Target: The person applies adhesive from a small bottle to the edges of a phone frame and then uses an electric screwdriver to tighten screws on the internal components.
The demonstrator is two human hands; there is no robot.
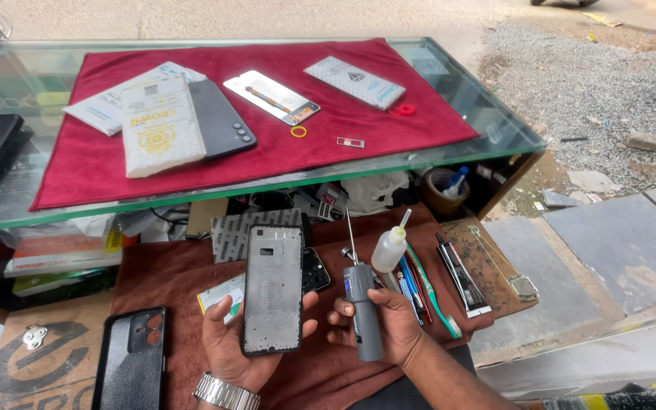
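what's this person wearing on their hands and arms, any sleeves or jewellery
Both hands are bare, with no gloves or rings visible. The left hand has a silver metal link watch band at the wrist. The right hand and its forearm show no sleeve, watch or bracelet.

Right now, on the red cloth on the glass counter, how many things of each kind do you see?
Flat packets: 4 (white pouch, one under it, clear-front one, patterned one)
Dark phone: 1
Small rings: 2 (yellow, red)
Small tray piece: 1
Total: 8
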